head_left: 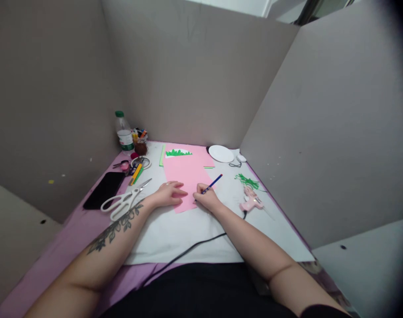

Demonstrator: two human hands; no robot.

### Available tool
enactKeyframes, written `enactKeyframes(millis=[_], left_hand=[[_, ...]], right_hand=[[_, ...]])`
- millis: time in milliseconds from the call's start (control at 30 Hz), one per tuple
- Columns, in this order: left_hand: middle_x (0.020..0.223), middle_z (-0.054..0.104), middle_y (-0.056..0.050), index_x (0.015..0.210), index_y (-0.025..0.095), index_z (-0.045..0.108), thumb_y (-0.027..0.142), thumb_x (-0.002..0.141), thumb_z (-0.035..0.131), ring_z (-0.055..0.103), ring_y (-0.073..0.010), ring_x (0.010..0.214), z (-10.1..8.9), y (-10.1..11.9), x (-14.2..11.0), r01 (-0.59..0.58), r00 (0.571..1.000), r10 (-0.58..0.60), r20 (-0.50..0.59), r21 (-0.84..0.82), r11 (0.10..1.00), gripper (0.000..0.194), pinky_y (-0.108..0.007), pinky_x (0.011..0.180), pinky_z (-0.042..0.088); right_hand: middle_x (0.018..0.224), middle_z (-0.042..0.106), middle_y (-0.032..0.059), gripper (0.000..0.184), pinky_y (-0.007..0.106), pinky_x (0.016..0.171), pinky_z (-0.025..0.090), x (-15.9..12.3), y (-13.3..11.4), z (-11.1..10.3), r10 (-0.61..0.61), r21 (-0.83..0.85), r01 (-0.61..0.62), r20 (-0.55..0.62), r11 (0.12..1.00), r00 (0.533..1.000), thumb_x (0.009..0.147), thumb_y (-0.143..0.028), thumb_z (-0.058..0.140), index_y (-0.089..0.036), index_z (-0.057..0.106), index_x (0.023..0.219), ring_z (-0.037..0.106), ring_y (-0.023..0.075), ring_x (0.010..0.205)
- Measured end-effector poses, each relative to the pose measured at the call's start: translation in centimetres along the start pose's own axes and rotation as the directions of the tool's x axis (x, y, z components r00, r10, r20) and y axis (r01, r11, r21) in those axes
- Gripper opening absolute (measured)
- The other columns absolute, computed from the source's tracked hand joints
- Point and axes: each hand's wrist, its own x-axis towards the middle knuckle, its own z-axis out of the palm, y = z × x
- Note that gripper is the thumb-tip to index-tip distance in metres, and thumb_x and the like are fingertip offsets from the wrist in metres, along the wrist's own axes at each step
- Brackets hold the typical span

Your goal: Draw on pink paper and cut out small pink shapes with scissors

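A sheet of pink paper (pixel 175 172) lies in the middle of the white table cover, partly over or against more pink paper behind it. My left hand (pixel 170 193) rests flat on its left side, fingers spread. In my right hand (pixel 206 197) is a blue pencil (pixel 213 183) with a red end, tilted up to the right. Its tip is at the paper's lower right part, mostly hidden by my fingers. Farther back on the pink paper sits a white piece with a green grass-like fringe (pixel 178 153).
White scissors (pixel 128 201) and a black tablet (pixel 105 190) lie left, near a yellow cutter (pixel 136 173) and a bottle (pixel 124 134). At right are a pink glue gun (pixel 251 201), green strips (pixel 247 180) and a white disc (pixel 221 153). A black cord (pixel 191 247) crosses the front.
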Motion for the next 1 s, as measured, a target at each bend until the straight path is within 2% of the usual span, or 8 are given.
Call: enactKeyframes(millis=[67, 167, 333, 533, 833, 1000], left_hand=[[0.142, 0.042, -0.002, 0.119, 0.036, 0.06, 0.037, 0.077, 0.059, 0.034, -0.0289, 0.131, 0.0, 0.0, 0.0, -0.002, 1.0, 0.002, 0.001, 0.002, 1.0, 0.041, -0.042, 0.108, 0.022], [0.142, 0.042, -0.003, 0.12, 0.035, 0.06, 0.038, 0.078, 0.058, 0.033, -0.0289, 0.131, 0.0, 0.0, 0.0, -0.003, 1.0, 0.003, 0.005, 0.003, 1.0, 0.042, -0.043, 0.107, 0.022], [0.142, 0.041, -0.003, 0.121, 0.036, 0.059, 0.038, 0.078, 0.058, 0.032, -0.0283, 0.132, 0.1, -0.2, 0.0, -0.001, 1.0, 0.001, 0.009, 0.004, 1.0, 0.043, -0.043, 0.108, 0.022], [0.141, 0.043, -0.003, 0.118, 0.035, 0.061, 0.039, 0.078, 0.058, 0.033, -0.0287, 0.131, 0.1, -0.2, 0.1, -0.005, 1.0, 0.005, 0.002, -0.002, 1.0, 0.04, -0.043, 0.108, 0.023], [0.141, 0.043, -0.003, 0.118, 0.035, 0.061, 0.039, 0.079, 0.058, 0.033, -0.0291, 0.131, 0.1, -0.2, 0.2, -0.012, 1.0, 0.012, 0.0, 0.007, 1.0, 0.04, -0.043, 0.107, 0.023], [0.142, 0.042, -0.002, 0.118, 0.035, 0.061, 0.038, 0.078, 0.058, 0.033, -0.0287, 0.131, 0.2, -0.2, 0.1, -0.006, 1.0, 0.006, -0.002, -0.001, 1.0, 0.04, -0.043, 0.107, 0.023]], right_hand=[[0.048, 0.037, -0.0076, 0.021, 0.02, 0.045, 0.032, 0.1, 0.0, 0.1, -0.002, -0.006, 0.002, -0.038, 1.0, 0.999, 0.065, -0.023, 0.056, -0.021, 0.038, 0.054, 0.037, 0.009, 0.047], [0.049, 0.042, -0.0067, 0.023, 0.021, 0.046, 0.032, 0.2, 0.0, 0.2, -0.011, -0.03, 0.01, -0.022, 0.999, 1.0, 0.068, -0.029, 0.058, -0.02, 0.041, 0.056, 0.04, 0.0098, 0.049], [0.05, 0.042, -0.0066, 0.025, 0.021, 0.048, 0.033, 0.1, -0.5, 0.3, -0.01, -0.038, 0.009, -0.015, 0.999, 1.0, 0.069, -0.031, 0.06, -0.02, 0.041, 0.057, 0.042, 0.0102, 0.05], [0.051, 0.044, -0.0065, 0.026, 0.021, 0.049, 0.036, -0.3, -1.1, 0.6, -0.029, -0.024, 0.031, 0.088, 0.999, 0.996, 0.069, -0.031, 0.062, -0.021, 0.041, 0.057, 0.044, 0.0108, 0.052], [0.054, 0.047, -0.0061, 0.026, 0.022, 0.052, 0.036, -0.4, -1.1, 0.6, -0.042, -0.052, 0.047, 0.095, 0.998, 0.995, 0.07, -0.032, 0.062, -0.02, 0.042, 0.058, 0.047, 0.0111, 0.054], [0.05, 0.046, -0.0069, 0.027, 0.021, 0.05, 0.036, -0.4, -1.3, 0.6, -0.004, -0.023, 0.007, 0.148, 1.0, 0.989, 0.068, -0.029, 0.063, -0.02, 0.041, 0.056, 0.047, 0.0107, 0.051]])
